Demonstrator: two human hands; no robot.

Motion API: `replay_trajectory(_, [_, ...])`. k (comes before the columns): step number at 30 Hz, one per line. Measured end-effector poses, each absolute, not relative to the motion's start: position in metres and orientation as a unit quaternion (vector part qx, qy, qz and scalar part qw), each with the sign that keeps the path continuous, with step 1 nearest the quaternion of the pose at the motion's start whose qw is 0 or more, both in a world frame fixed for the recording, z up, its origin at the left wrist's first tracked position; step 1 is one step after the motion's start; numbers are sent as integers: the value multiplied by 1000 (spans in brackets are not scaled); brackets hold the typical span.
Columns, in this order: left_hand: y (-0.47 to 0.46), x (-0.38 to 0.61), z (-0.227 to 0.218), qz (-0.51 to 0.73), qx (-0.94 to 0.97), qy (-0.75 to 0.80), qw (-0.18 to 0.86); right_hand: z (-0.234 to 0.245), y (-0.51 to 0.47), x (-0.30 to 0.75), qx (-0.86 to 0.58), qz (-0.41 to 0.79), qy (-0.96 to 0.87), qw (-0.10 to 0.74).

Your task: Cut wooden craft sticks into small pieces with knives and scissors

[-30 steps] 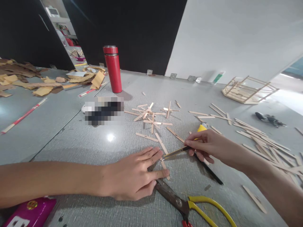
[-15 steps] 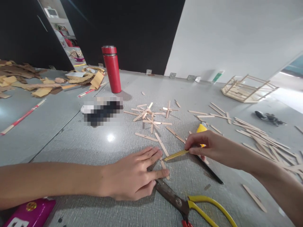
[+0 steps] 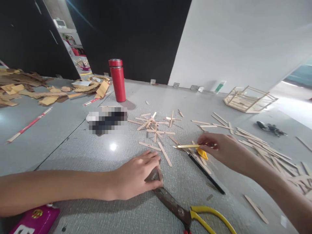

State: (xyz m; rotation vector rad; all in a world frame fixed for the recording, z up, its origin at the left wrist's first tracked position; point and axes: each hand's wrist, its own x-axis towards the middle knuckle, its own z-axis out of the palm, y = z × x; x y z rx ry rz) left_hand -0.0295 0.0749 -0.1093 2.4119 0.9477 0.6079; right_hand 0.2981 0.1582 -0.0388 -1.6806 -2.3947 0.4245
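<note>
My left hand (image 3: pixel 138 177) lies on the grey table with its fingers curled in over the blade tips of the scissors (image 3: pixel 175 204); what it grips, if anything, is hidden. My right hand (image 3: pixel 219 149) pinches a yellow utility knife (image 3: pixel 188 147), held a little above the table with its blade pointing left. A single wooden stick (image 3: pixel 165 154) lies between the two hands. A thin black strip (image 3: pixel 206 173) runs diagonally under the right hand.
Loose wooden sticks (image 3: pixel 156 125) are scattered ahead, with a bigger heap (image 3: pixel 268 149) to the right. A red flask (image 3: pixel 118 80) stands behind, a stick frame (image 3: pixel 248 99) at far right, cardboard scraps (image 3: pixel 48 91) at far left, a pink pack (image 3: pixel 34 221) near my left forearm.
My left hand has gone from flat with spread fingers to curled in and drawn back onto the scissor tips. My right hand lifted the knife away from the stick and moved it up and right.
</note>
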Motion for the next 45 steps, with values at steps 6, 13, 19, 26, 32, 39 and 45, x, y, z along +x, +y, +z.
replay_trajectory(6, [82, -24, -118, 302, 833, 386, 255, -64, 150, 279, -573, 43, -805, 146])
replay_trajectory(13, [100, -25, -119, 342, 808, 414, 243, -98, 145, 263, -540, -24, -800, 260])
replay_trajectory(19, [108, -30, -123, 351, 788, 449, 233, -106, 146, 264, -539, -14, -789, 295])
replay_trajectory(26, [108, -30, -120, 344, 801, 436, 224, -107, 148, 265, -543, -1, -784, 301])
replay_trajectory(32, [109, -29, -120, 346, 804, 430, 222, -106, 148, 265, -542, 7, -785, 301])
replay_trajectory(39, [111, -31, -121, 340, 803, 427, 240, -107, 148, 266, -538, 10, -786, 303])
replay_trajectory(45, [112, -32, -119, 323, 804, 428, 258, -107, 148, 265, -534, 12, -789, 305])
